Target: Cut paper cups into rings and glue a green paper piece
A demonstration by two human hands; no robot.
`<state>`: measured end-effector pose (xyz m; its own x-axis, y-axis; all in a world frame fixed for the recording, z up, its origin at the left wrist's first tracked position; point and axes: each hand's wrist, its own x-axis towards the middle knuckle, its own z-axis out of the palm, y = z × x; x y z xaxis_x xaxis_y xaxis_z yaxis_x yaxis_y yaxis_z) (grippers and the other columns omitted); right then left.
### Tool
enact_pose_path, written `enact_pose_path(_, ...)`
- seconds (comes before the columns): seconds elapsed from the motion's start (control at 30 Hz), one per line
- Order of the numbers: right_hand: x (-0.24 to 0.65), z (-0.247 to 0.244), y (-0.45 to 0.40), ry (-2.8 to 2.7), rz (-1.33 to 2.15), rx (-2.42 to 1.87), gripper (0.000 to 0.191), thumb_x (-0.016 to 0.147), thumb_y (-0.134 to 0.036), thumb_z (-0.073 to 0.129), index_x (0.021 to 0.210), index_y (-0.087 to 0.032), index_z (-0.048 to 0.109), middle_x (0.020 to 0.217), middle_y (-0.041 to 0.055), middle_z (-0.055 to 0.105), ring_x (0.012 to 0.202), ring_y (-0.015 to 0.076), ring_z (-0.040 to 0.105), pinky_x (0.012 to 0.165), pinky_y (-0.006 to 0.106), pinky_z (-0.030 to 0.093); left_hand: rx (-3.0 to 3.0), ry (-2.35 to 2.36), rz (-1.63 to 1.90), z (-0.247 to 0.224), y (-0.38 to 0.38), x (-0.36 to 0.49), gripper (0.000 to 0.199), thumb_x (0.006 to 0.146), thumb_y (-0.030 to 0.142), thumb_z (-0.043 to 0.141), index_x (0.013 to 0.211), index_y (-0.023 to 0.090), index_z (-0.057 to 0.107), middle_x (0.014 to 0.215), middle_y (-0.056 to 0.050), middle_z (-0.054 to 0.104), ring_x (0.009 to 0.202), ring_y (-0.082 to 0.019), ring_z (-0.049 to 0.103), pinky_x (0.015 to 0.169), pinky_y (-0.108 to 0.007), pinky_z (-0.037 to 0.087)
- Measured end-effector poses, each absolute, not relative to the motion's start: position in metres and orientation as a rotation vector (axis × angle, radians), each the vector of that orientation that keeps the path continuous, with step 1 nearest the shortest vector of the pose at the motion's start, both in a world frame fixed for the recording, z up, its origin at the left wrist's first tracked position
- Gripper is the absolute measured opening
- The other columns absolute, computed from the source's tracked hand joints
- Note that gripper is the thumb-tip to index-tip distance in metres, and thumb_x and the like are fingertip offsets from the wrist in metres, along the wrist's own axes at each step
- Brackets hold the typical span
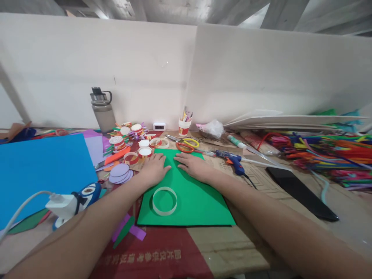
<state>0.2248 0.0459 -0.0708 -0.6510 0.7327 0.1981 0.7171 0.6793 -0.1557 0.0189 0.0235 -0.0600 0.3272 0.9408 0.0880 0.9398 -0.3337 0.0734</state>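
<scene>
A green sheet (pixel 192 201) lies flat in front of me on the cardboard-covered table. My left hand (pixel 154 168) rests on its far left part with the fingers stretched out. Opposite it, my right hand (pixel 192 166) lies flat on the far right part, fingers extended toward the left hand. Neither hand holds anything. On the near left part of the sheet sits a thin white ring (pixel 164 212), apart from both hands. Scissors with yellow and orange handles (pixel 187 144) lie just beyond the sheet's far edge.
Small red-and-white paper cups (pixel 145 152), purple discs (pixel 119 171) and a blue sheet (pixel 43 166) are at left. A glue gun (pixel 234 159), a black phone (pixel 300 192) and colourful pipe cleaners (pixel 334 155) lie at right. A bottle (pixel 104 112) stands at the back.
</scene>
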Motion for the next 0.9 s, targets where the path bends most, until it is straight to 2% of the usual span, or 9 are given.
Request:
enact_pose_path(0.1, 0.233, -0.073, 0.046, -2.603, 0.121, -1.217, 0.046, 0.099, -0.034, 0.044, 0.136, -0.010, 0.054, 0.143, 0.0133, 0.050, 0.135, 0.0248, 0.044, 0.113, 0.038, 0.035, 2.504, 1.919, 0.112, -0.068, 0.020, 0.024, 0.057, 0.097, 0.044, 0.034, 0.144, 0.013, 0.043, 0.155, -0.014, 0.034, 0.142, -0.032, 0.030, 0.113, -0.047, 0.027)
enact_pose_path(0.2, 0.240, -0.072, 0.045, -2.585, 0.150, -1.219, 0.045, 0.098, -0.035, 0.045, 0.135, -0.012, 0.056, 0.143, 0.0134, 0.051, 0.134, 0.0244, 0.045, 0.113, 0.039, 0.035, 2.496, 1.972, 0.049, -0.072, 0.018, 0.026, 0.060, 0.098, 0.046, 0.029, 0.148, 0.012, 0.037, 0.158, -0.012, 0.027, 0.145, -0.030, 0.024, 0.115, -0.046, 0.024)
enact_pose_path(0.37, 0.247, -0.070, 0.047, -2.605, 0.118, -1.249, 0.050, 0.097, -0.041, 0.045, 0.138, -0.013, 0.053, 0.144, 0.0130, 0.049, 0.133, 0.0256, 0.046, 0.112, 0.040, 0.035, 2.484, 2.018, 0.040, -0.077, 0.017, 0.029, 0.066, 0.097, 0.050, 0.026, 0.149, 0.011, 0.033, 0.158, -0.012, 0.024, 0.147, -0.028, 0.020, 0.116, -0.048, 0.022)
enact_pose_path(0.5, 0.249, -0.074, 0.055, -2.613, 0.071, -1.253, 0.048, 0.098, -0.037, 0.044, 0.139, -0.013, 0.051, 0.146, 0.0125, 0.047, 0.135, 0.0243, 0.043, 0.114, 0.040, 0.032, 2.434, 2.049, 0.081, -0.076, 0.020, 0.032, 0.070, 0.096, 0.055, 0.022, 0.150, 0.011, 0.031, 0.158, -0.012, 0.024, 0.147, -0.029, 0.019, 0.116, -0.052, 0.018)
enact_pose_path(0.67, 0.247, -0.065, 0.046, -2.532, 0.090, -1.220, 0.036, 0.097, -0.028, 0.047, 0.126, -0.014, 0.063, 0.133, 0.0134, 0.060, 0.125, 0.0236, 0.054, 0.109, 0.039, 0.038, 2.451, 2.006, 0.121, -0.074, 0.029, 0.030, 0.068, 0.095, 0.056, 0.023, 0.149, 0.016, 0.033, 0.158, -0.010, 0.027, 0.146, -0.030, 0.021, 0.113, -0.055, 0.021)
enact_pose_path(0.8, 0.232, -0.040, 0.016, -2.400, 0.328, -1.073, 0.033, 0.096, -0.035, 0.051, 0.123, -0.020, 0.064, 0.125, 0.0082, 0.065, 0.117, 0.0208, 0.057, 0.102, 0.036, 0.043, 2.460, 1.980, 0.177, -0.072, 0.030, 0.027, 0.060, 0.097, 0.049, 0.026, 0.147, 0.017, 0.038, 0.157, -0.010, 0.030, 0.145, -0.031, 0.024, 0.112, -0.057, 0.020)
enact_pose_path(0.9, 0.218, -0.033, -0.006, -2.470, 0.658, -0.862, 0.044, 0.090, -0.042, 0.060, 0.131, -0.026, 0.057, 0.127, 0.0060, 0.061, 0.111, 0.0189, 0.059, 0.093, 0.032, 0.048, 2.452, 1.963, 0.251, -0.068, 0.032, 0.028, 0.053, 0.098, 0.043, 0.030, 0.141, 0.018, 0.046, 0.154, -0.010, 0.036, 0.142, -0.032, 0.028, 0.111, -0.057, 0.022)
